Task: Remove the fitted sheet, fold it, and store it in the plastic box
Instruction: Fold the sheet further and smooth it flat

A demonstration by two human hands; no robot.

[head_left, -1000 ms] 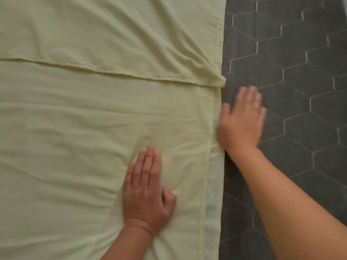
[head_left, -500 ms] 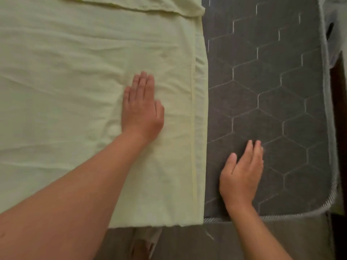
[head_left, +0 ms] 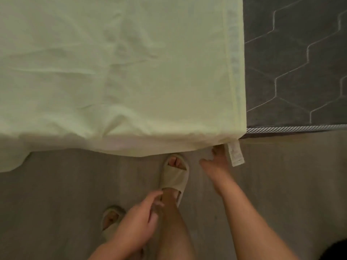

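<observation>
Already stripped and seemingly part-folded, the fitted sheet (head_left: 131, 72) covers the upper left, on the mattress (head_left: 300, 81) — right hand (head_left: 217, 162) at its hanging corner, grip unclear, left hand (head_left: 140, 220) loose, empty — more folding and boxing remain.

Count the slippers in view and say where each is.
2. The forward slipper is on the floor at the hanging edge of the sheet, beside the right hand. The rear slipper is lower left, partly hidden by the left hand.
</observation>
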